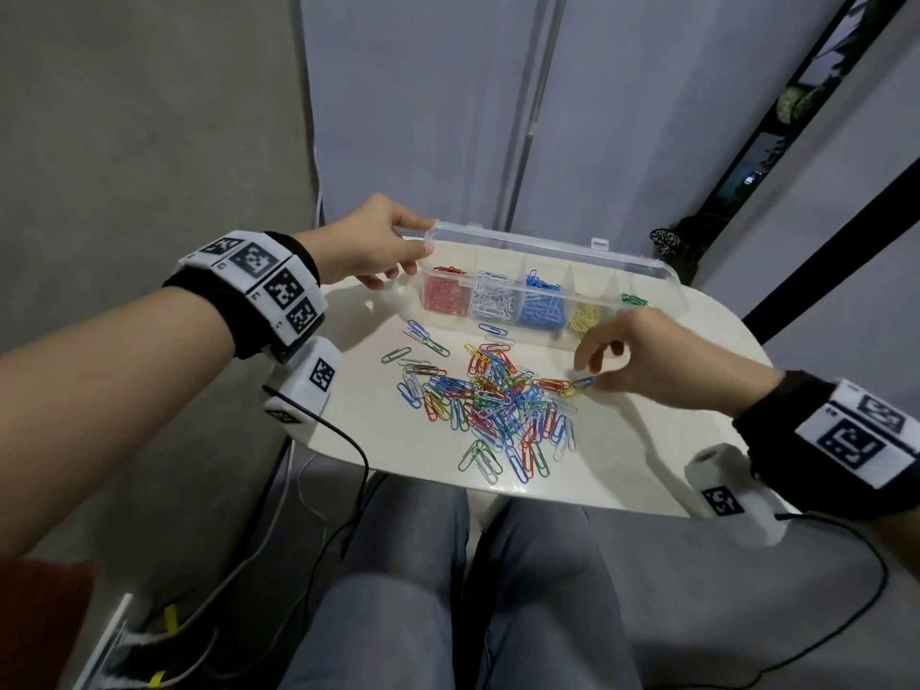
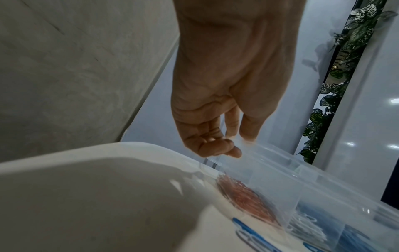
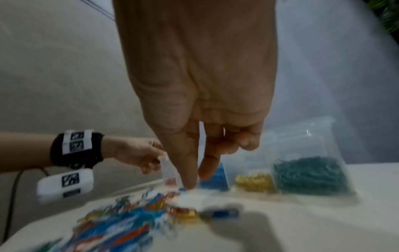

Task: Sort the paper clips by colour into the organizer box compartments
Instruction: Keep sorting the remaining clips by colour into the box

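On tabletop (image 1: 622,440) at pile's right edge: right hand (image 1: 647,356) fingers pinching blue paper clip (image 1: 583,382); left hand (image 1: 368,246) gripping organizer box (image 1: 647,271). Next, probably carrying to blue compartment (image 1: 541,306).

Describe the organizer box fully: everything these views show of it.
The organizer box is clear plastic, long and narrow, with five compartments in a row. From the person's left they hold red, white, blue, yellow and green clips. Its hinged lid stands open at the back, a small latch tab on its upper edge. It sits on the far part of the white table, beyond the loose pile of clips. The left hand grips its left end, fingers on the lid corner; the right hand reaches in front without touching it.
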### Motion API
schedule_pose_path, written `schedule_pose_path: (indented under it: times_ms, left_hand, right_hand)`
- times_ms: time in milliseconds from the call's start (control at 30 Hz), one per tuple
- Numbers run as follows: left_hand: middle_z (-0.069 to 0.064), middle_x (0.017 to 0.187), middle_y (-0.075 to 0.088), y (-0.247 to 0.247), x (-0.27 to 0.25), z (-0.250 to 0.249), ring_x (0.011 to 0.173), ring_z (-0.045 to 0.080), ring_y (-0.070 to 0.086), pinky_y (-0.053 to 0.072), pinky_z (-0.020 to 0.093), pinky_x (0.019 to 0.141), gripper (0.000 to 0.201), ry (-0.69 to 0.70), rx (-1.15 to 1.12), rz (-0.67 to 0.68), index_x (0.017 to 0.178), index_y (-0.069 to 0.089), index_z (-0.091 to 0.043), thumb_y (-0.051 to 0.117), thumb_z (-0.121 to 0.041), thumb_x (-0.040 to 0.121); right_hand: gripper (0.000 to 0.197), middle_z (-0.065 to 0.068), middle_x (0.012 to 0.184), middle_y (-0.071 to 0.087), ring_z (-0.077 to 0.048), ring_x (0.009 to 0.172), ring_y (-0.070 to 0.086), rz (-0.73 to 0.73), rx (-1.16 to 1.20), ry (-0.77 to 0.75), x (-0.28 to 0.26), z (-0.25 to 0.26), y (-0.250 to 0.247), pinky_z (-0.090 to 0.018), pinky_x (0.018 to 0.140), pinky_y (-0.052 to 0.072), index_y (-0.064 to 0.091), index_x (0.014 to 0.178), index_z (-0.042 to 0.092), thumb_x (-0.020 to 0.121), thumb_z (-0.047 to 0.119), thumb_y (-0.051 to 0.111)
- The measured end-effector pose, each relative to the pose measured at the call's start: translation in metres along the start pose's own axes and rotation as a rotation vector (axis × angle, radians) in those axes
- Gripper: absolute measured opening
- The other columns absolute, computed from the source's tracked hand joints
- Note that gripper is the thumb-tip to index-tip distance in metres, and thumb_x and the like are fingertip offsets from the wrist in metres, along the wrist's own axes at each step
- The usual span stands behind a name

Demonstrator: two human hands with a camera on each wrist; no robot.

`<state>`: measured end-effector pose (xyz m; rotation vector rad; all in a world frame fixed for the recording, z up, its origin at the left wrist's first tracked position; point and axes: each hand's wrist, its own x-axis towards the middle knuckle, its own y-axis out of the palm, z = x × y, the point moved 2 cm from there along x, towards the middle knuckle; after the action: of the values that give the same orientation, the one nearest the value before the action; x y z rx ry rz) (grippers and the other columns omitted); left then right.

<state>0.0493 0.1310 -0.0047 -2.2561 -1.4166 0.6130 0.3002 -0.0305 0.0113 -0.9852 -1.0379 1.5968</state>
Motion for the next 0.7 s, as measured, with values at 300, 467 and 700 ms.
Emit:
schedule_pose_path:
  times_ms: [300,467,700]
  left_hand:
    - [0.004,0.073,0.06,0.0,-0.001,-0.001,0.054,0.013,0.043,0.043,0.023,0.049,0.048,-0.004,-0.005,-0.004,0.142,0.046,-0.021,0.059,-0.021,0.096]
    - [0.003,0.073,0.061,0.0,0.0,-0.001,0.056,0.013,0.044,0.045,0.025,0.051,0.049,-0.009,0.008,-0.004,0.143,0.046,-0.022,0.059,-0.022,0.096]
    - [0.004,0.076,0.063,-0.001,0.0,-0.001,0.057,0.013,0.045,0.047,0.026,0.052,0.049,-0.013,0.024,-0.008,0.143,0.045,-0.023,0.06,-0.023,0.096]
  right_hand:
    - [0.019,0.007,0.069,0.06,-0.002,0.06,0.049,0.045,-0.043,0.157,0.009,-0.009,0.022,-0.01,0.053,0.038,0.064,0.07,0.02,0.078,0.005,0.072]
    - [0.014,-0.002,0.063,0.066,-0.011,0.055,0.051,-0.033,0.158,0.153,0.008,-0.01,0.019,-0.015,0.054,0.04,0.069,0.068,0.008,0.08,0.012,0.076]
    - [0.006,-0.01,0.066,0.067,0.002,0.049,0.05,-0.052,0.39,0.116,0.007,-0.001,0.011,-0.009,0.054,0.041,0.073,0.079,0.0,0.076,-0.004,0.076]
